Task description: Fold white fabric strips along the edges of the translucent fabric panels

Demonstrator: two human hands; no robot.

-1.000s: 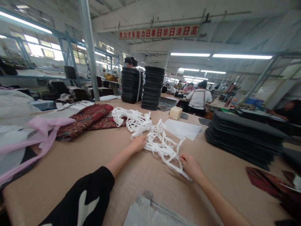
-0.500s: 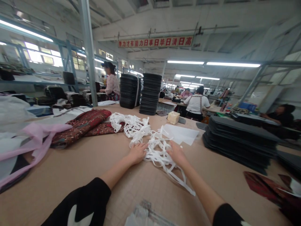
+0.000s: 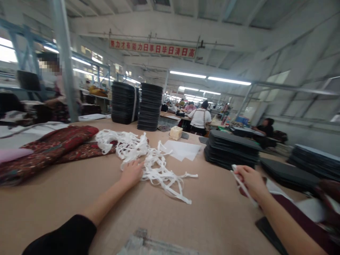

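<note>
A tangle of white strips [image 3: 155,172] lies around the middle of the table [image 3: 209,212]. The left hand [image 3: 132,173] rests on its near side, grip impossible to tell; toward the right edge, the right hand [image 3: 251,181] pinches a single strip [image 3: 242,185]. Two black stacks [image 3: 150,106] stand near the far edge.

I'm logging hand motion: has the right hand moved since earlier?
Yes, rightward: the right hand went from the white strips to in front of the low black stack.
</note>
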